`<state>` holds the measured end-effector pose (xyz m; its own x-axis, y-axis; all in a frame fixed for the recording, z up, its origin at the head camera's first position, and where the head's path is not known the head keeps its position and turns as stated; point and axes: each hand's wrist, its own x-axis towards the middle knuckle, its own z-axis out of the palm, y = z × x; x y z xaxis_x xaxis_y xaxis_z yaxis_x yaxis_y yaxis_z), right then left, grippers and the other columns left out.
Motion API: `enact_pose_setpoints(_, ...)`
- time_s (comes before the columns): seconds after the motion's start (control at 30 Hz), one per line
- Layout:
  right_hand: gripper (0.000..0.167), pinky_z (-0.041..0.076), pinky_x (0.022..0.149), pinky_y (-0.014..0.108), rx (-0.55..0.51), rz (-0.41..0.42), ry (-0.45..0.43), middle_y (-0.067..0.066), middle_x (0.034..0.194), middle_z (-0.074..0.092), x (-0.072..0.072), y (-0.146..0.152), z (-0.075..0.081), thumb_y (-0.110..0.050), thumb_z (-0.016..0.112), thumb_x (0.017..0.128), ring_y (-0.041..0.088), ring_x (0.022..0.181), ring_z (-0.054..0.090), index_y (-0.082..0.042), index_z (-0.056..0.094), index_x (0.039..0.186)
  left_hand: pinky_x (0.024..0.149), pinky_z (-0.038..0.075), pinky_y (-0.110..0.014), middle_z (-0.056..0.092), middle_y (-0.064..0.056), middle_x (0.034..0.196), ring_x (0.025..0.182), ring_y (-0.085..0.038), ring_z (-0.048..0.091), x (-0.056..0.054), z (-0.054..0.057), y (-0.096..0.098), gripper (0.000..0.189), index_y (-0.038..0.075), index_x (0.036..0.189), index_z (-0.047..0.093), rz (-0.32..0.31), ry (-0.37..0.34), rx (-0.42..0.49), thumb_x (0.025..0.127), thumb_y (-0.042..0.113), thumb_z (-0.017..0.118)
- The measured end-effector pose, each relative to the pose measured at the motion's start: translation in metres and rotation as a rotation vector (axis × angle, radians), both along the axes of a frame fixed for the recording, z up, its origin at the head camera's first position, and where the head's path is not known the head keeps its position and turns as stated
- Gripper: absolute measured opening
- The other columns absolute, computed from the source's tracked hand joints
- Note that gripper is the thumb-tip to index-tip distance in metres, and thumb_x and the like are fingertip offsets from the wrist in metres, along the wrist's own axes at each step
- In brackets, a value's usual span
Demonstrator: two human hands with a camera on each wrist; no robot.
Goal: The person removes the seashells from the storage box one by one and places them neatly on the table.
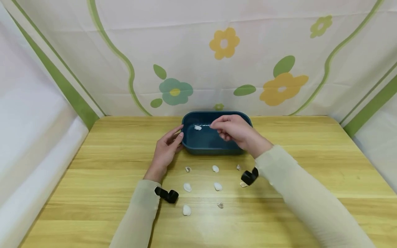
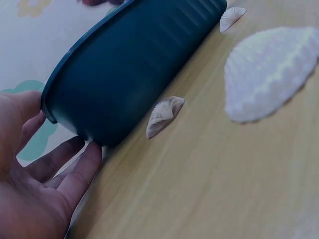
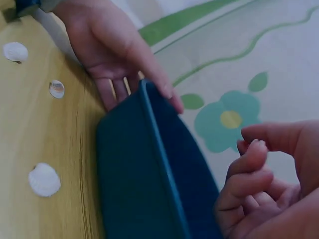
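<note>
A dark blue rectangular basin stands near the table's back edge. A white seashell lies inside it. My left hand holds the basin's left end, its thumb and fingers spread around the corner; the left wrist view shows fingertips against the lower wall. Over the basin's right half hovers my right hand, fingers curled, thumb and index tips together. Whether something small sits between those tips is hidden. In front of the basin lie several shells, including a small brownish one and white ones.
Nearer on the wooden table are more shells, such as a white one and a small brown one. A pale shell lies below my right wrist. Behind the basin hangs a flowered cloth.
</note>
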<state>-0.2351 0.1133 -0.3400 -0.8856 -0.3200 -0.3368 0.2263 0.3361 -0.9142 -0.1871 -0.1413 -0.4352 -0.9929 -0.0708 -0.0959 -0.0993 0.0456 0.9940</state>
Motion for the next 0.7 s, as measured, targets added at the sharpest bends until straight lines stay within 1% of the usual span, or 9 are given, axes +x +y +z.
enact_pose_setpoints(0.17, 0.027, 0.054, 0.066, 0.019, 0.0, -0.069, -0.058, 0.005, 0.099, 0.068, -0.018, -0.019, -0.009, -0.021, 0.07, 0.105, 0.012, 0.073, 0.061, -0.006, 0.072, 0.127, 0.111, 0.059, -0.041, 0.062, -0.006, 0.151, 0.136, -0.024, 0.064, -0.001, -0.001, 0.0, 0.038, 0.034, 0.149, 0.065, -0.002, 0.007, 0.003, 0.111, 0.032, 0.063)
enact_pose_setpoints(0.27, 0.027, 0.057, 0.068, 0.019, -0.01, -0.106, -0.096, 0.009, 0.11, 0.072, -0.028, -0.029, -0.016, -0.019, 0.071, 0.104, 0.01, 0.074, 0.064, -0.006, 0.072, 0.128, 0.111, 0.059, -0.041, 0.061, -0.007, 0.152, 0.136, -0.025, 0.064, -0.001, -0.001, 0.0, 0.039, 0.033, 0.15, 0.065, -0.002, 0.007, 0.004, 0.111, 0.033, 0.062)
enact_pose_setpoints(0.33, 0.029, 0.058, 0.068, 0.018, -0.024, -0.127, -0.119, 0.011, 0.114, 0.072, -0.035, -0.036, -0.02, -0.016, 0.071, 0.104, 0.009, 0.072, 0.065, -0.004, 0.072, 0.13, 0.111, 0.06, -0.041, 0.062, -0.006, 0.152, 0.136, -0.025, 0.064, -0.001, -0.001, -0.001, 0.039, 0.034, 0.15, 0.065, -0.001, 0.01, -0.001, 0.111, 0.033, 0.062)
enact_pose_setpoints(0.37, 0.029, 0.058, 0.067, 0.018, -0.033, -0.137, -0.129, 0.012, 0.115, 0.072, -0.038, -0.039, -0.023, -0.014, 0.071, 0.104, 0.008, 0.071, 0.065, -0.003, 0.072, 0.13, 0.111, 0.06, -0.041, 0.062, -0.006, 0.152, 0.136, -0.024, 0.064, -0.001, -0.001, -0.001, 0.039, 0.034, 0.15, 0.065, -0.001, 0.01, -0.003, 0.111, 0.034, 0.062)
enact_pose_setpoints(0.5, 0.028, 0.059, 0.063, 0.017, -0.052, -0.196, -0.164, 0.014, 0.112, 0.073, -0.048, -0.049, -0.034, -0.007, 0.071, 0.102, 0.007, 0.066, 0.066, 0.001, 0.071, 0.129, 0.111, 0.06, -0.041, 0.062, -0.006, 0.152, 0.136, -0.025, 0.064, -0.002, 0.0, -0.002, 0.039, 0.033, 0.15, 0.065, -0.004, 0.021, -0.005, 0.111, 0.033, 0.063)
enact_pose_setpoints(0.7, 0.028, 0.06, 0.06, 0.019, -0.062, -0.287, -0.186, 0.015, 0.113, 0.074, -0.057, -0.055, -0.046, -0.005, 0.072, 0.101, 0.009, 0.06, 0.065, 0.003, 0.072, 0.128, 0.11, 0.061, -0.045, 0.064, -0.011, 0.151, 0.134, -0.028, 0.066, -0.002, 0.0, 0.0, 0.041, 0.028, 0.152, 0.064, -0.011, 0.033, 0.006, 0.111, 0.031, 0.063)
